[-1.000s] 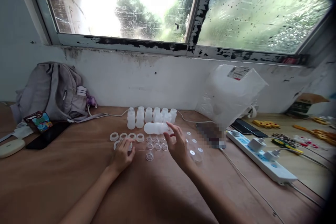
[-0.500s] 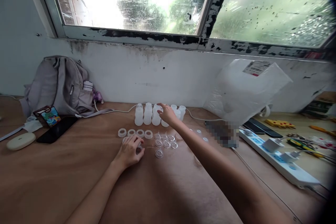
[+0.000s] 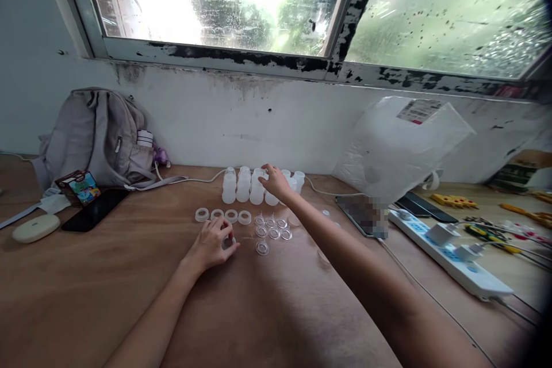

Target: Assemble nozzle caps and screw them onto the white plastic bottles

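Several translucent white bottles [image 3: 243,185] stand in rows near the wall. My right hand [image 3: 275,180] reaches over them, its fingers curled around the top of a bottle at the back; the fingertips' contact is too small to make out. My left hand [image 3: 215,243] rests on the table with its fingers bent around a translucent ring [image 3: 227,242]. Just behind it lies a row of white rings [image 3: 232,217]. Clear nipple-shaped pieces [image 3: 273,233] lie in rows between my hands, with one clear piece [image 3: 262,248] in front of them.
A grey backpack [image 3: 97,138], a small box [image 3: 81,188] and a black phone [image 3: 95,210] are at the left. To the right are a phone [image 3: 356,213] with a cable, a white power strip [image 3: 457,259] and a large plastic bag [image 3: 401,149] against the wall.
The view has shifted slightly. My left hand has its fingers drawn closer round the ring, while my right hand stays over the bottles.
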The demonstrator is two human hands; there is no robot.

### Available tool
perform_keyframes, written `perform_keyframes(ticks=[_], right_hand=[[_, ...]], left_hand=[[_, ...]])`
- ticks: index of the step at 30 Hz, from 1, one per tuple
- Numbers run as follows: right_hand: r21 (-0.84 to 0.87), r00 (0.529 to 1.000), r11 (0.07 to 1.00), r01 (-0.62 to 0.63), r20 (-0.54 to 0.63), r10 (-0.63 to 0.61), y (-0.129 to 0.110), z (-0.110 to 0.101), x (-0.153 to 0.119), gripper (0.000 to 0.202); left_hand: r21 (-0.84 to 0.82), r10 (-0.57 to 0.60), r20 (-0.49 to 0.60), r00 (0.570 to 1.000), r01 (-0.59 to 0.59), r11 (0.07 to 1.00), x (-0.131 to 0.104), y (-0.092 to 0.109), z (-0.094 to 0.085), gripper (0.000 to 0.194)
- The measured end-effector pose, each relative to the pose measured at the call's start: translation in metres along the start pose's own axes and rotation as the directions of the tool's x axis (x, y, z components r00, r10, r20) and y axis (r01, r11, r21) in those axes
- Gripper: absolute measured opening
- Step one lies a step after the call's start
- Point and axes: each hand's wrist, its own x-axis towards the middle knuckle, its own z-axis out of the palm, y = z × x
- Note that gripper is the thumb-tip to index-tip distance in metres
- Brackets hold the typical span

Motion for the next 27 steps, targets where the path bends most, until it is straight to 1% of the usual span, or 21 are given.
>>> perform_keyframes(ticks=[4, 6, 8, 10, 11, 13, 14, 16, 18, 20, 22, 24, 27], right_hand=[[0.008, 1.0, 1.0, 0.006, -0.016, -0.006, -0.001, -0.002, -0.003, 0.041], [0.026, 0.998, 0.999, 0.022, -0.065, -0.02, -0.003, -0.005, -0.009, 0.043], [0.07, 0.988, 0.995, 0.068, -0.141, -0.058, -0.004, -0.008, -0.023, 0.038], [0.132, 0.974, 0.981, 0.139, -0.197, -0.112, -0.004, -0.008, -0.046, 0.028], [0.16, 0.97, 0.972, 0.171, -0.202, -0.137, -0.004, -0.006, -0.061, 0.024], [0.198, 0.968, 0.957, 0.213, -0.173, -0.18, -0.002, 0.0, -0.095, 0.018], [0.203, 0.968, 0.952, 0.228, -0.154, -0.199, 0.0, 0.005, -0.113, 0.018], [0.188, 0.976, 0.961, 0.204, -0.111, -0.186, 0.005, 0.016, -0.143, 0.019], [0.164, 0.985, 0.971, 0.171, -0.056, -0.164, 0.011, 0.027, -0.163, 0.019], [0.143, 0.981, 0.971, 0.194, -0.004, -0.195, 0.016, 0.035, -0.172, 0.018], [0.146, 0.973, 0.964, 0.222, 0.026, -0.228, 0.018, 0.038, -0.173, 0.015], [0.177, 0.97, 0.957, 0.23, 0.036, -0.24, 0.017, 0.038, -0.173, 0.012], [0.245, 0.96, 0.935, 0.257, 0.049, -0.276, 0.012, 0.035, -0.175, 0.01]], left_hand=[[-0.014, 0.025, 0.006, 1.0, -0.025, 1.0, 0.0, 0.0, 0.001, 0.015], [-0.023, 0.04, 0.008, 0.999, -0.04, 0.999, -0.001, 0.001, 0.001, 0.015], [-0.034, 0.057, 0.008, 0.998, -0.057, 0.998, -0.001, 0.002, 0.001, 0.015], [-0.042, 0.072, 0.015, 0.997, -0.071, 0.997, -0.001, 0.003, 0.001, 0.014], [-0.045, 0.075, 0.021, 0.997, -0.074, 0.996, -0.001, 0.004, 0.001, 0.014], [-0.053, 0.075, 0.032, 0.997, -0.073, 0.996, -0.001, 0.007, 0.0, 0.012], [-0.059, 0.074, 0.037, 0.997, -0.072, 0.996, -0.001, 0.008, 0.001, 0.012], [-0.07, 0.074, 0.045, 0.996, -0.07, 0.995, -0.002, 0.011, 0.001, 0.01], [-0.076, 0.073, 0.05, 0.996, -0.069, 0.995, -0.002, 0.013, 0.002, 0.01], [-0.077, 0.065, 0.053, 0.996, -0.061, 0.995, -0.002, 0.014, 0.002, 0.014], [-0.076, 0.048, 0.055, 0.997, -0.044, 0.996, -0.001, 0.015, 0.002, 0.021], [-0.08, 0.031, 0.053, 0.998, -0.026, 0.996, -0.001, 0.015, 0.001, 0.026], [-0.099, 0.029, 0.036, 0.999, -0.025, 0.995, 0.0, 0.014, 0.0, 0.026]])
